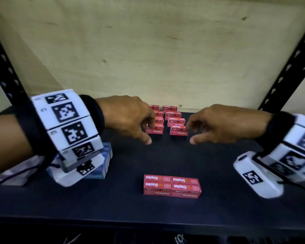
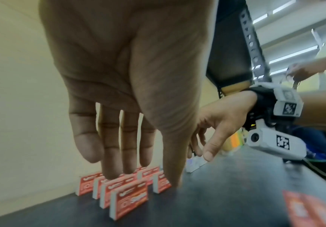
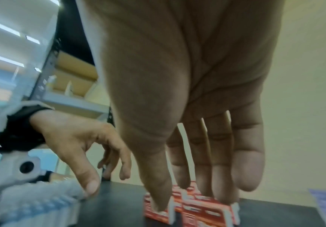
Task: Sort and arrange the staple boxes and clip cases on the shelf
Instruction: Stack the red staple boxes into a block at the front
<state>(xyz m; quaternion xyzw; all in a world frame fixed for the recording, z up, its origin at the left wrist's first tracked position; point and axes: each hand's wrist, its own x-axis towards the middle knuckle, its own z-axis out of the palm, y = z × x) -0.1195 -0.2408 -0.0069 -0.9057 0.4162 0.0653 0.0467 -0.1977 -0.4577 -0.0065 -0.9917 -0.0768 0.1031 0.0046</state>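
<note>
Stacked staple boxes (image 1: 172, 186), head view only

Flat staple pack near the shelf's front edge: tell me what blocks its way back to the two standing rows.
Nothing visible does. Bare dark shelf lies between the flat staple pack and the standing rows. The left hand and right hand hover at the rows' outer sides, holding nothing.

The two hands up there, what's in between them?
Between the left hand and the right hand stand two rows of red staple boxes on the dark shelf. The head view shows it best.
</note>
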